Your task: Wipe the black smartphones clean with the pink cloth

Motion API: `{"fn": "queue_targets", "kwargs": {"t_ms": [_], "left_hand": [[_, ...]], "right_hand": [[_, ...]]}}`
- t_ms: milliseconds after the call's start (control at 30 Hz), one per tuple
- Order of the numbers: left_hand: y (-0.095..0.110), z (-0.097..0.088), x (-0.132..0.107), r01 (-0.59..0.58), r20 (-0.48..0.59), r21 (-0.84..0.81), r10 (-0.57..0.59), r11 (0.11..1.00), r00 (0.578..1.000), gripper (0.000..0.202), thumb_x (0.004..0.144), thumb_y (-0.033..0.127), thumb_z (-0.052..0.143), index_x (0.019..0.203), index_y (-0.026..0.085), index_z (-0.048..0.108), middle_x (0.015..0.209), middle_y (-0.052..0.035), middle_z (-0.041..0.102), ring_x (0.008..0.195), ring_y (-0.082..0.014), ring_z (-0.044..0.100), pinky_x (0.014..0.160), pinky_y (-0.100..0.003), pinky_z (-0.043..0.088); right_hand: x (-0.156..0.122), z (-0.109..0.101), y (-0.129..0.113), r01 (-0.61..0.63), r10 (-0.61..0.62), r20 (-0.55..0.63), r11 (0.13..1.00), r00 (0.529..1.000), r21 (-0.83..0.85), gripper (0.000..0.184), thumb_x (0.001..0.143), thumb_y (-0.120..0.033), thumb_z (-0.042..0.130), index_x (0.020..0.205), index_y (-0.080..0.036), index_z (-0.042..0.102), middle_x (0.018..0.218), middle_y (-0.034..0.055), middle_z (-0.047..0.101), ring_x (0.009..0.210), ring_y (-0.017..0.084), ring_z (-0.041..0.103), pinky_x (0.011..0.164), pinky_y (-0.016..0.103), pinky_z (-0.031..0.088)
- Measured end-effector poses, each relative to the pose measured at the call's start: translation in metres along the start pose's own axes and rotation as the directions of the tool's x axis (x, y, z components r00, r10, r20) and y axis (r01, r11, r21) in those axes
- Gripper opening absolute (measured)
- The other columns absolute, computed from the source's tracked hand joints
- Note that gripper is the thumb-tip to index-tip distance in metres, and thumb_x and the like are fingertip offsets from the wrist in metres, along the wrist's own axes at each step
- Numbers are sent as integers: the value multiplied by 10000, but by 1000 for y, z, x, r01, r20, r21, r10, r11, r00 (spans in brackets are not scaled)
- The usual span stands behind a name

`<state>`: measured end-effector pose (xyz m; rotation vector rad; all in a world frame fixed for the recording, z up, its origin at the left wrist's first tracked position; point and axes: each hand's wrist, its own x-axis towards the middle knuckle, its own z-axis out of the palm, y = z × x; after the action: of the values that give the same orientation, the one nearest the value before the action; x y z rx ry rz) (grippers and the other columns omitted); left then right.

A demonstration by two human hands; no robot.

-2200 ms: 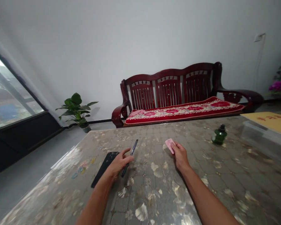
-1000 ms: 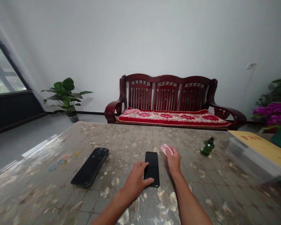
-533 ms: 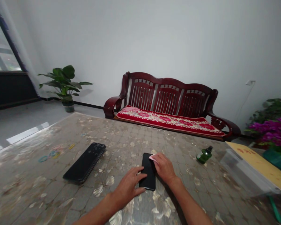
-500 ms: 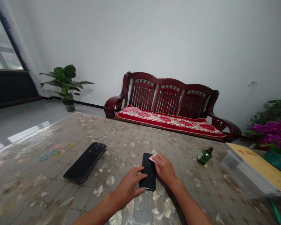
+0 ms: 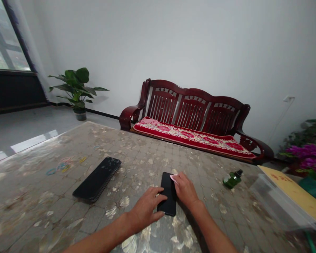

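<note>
A black smartphone (image 5: 169,196) lies flat on the patterned tablecloth, its long side pointing away from me. My left hand (image 5: 148,206) rests at its left edge, fingers spread, with fingertips on the phone. My right hand (image 5: 184,189) is closed on a small pale pink cloth (image 5: 174,178), pressed to the upper right part of the screen. Most of the cloth is hidden under the fingers. To the left lies a stack of larger black phones or slabs (image 5: 97,180); how many I cannot tell.
A green bottle with a black top (image 5: 232,179) stands at right. Beyond it are a clear plastic box (image 5: 279,203) and a yellow sheet (image 5: 292,193). Coloured rubber bands (image 5: 61,166) lie at left. A red wooden bench (image 5: 189,109) stands past the table's far edge.
The camera view has shifted slightly, so the scene sits a little to the right. Both hands stay at the phone, the right still holding the cloth against the screen's upper right.
</note>
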<state>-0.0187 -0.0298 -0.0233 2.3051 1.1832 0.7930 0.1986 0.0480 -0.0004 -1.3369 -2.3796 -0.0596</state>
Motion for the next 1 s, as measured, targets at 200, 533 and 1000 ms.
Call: {"fn": "queue_targets", "kwargs": {"t_ms": [200,533,1000], "left_hand": [[-1,4,0,-13,-26,-14,12,1000,1000,454,753,157,702,1191,251,628,1363,-97,544,1250,-290,508,1069,-438,416],[-6,4,0,-6,-24,-81,4,997,1000,443,744,134,737,1159,257,638,1363,-82,530,1267,-280,492,1077,-412,409],[-7,2,0,-11,-7,-81,10,997,1000,443,758,105,730,1166,245,633,1372,-87,542,1260,-278,503,1079,-438,417]], "right_hand": [[1,2,-3,-22,22,15,1000,1000,-1,402,892,-66,429,1121,-242,709,945,71,652,895,197,630,799,284,499],[14,8,-16,-52,56,61,997,997,-64,378,903,-64,446,1099,-230,722,964,79,654,935,209,633,808,278,493],[35,-1,-31,-154,169,175,983,970,-95,370,958,-103,421,1130,-215,728,1038,84,659,992,198,613,846,256,458]]}}
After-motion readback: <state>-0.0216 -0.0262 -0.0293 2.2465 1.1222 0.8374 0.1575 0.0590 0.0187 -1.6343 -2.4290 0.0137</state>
